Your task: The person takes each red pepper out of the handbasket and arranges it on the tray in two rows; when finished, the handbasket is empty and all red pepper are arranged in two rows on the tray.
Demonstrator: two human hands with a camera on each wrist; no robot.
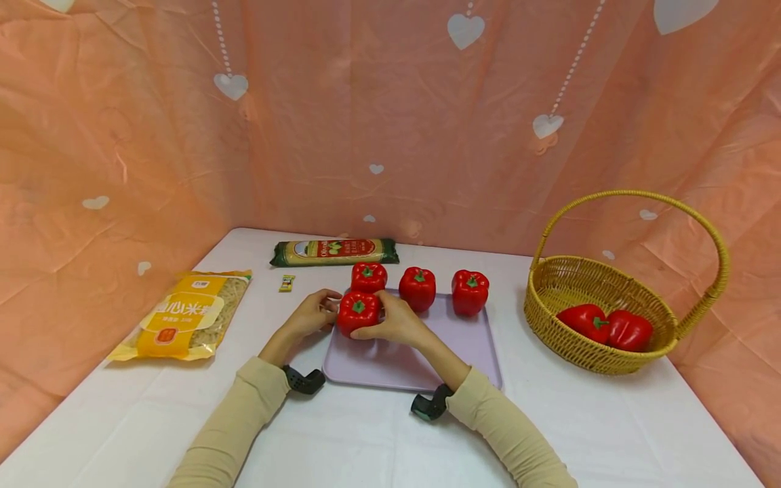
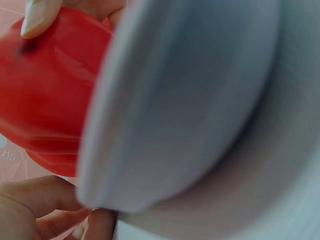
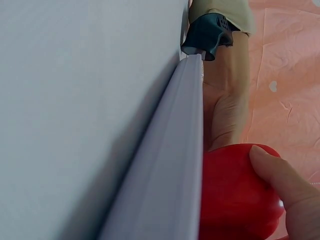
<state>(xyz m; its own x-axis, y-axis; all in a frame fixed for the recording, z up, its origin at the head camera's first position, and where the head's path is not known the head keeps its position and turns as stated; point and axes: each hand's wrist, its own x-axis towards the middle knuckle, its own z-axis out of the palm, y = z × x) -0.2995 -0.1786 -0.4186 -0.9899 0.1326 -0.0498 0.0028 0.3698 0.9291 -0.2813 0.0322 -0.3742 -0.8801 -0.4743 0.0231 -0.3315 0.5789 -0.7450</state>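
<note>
My right hand (image 1: 399,322) grips a red bell pepper (image 1: 358,312) with a green stem, over the left part of a lilac tray (image 1: 390,369). Its thumb (image 3: 275,170) presses the pepper's side in the right wrist view. Close to the pepper's left side is my left hand (image 1: 314,313), its fingers loosely bent right at the tray rim (image 2: 95,150). Along the tray's far side stand three more red peppers: a left one (image 1: 369,278) just behind the held one, a middle one (image 1: 417,290) and a right one (image 1: 470,294).
At the right is a wicker basket (image 1: 549,332) with a tall handle, two red peppers (image 1: 607,327) lying in it. A yellow noodle bag (image 1: 183,315) lies at left. Behind the tray are a green-ended pasta pack (image 1: 334,251) and a small yellow packet (image 1: 287,283).
</note>
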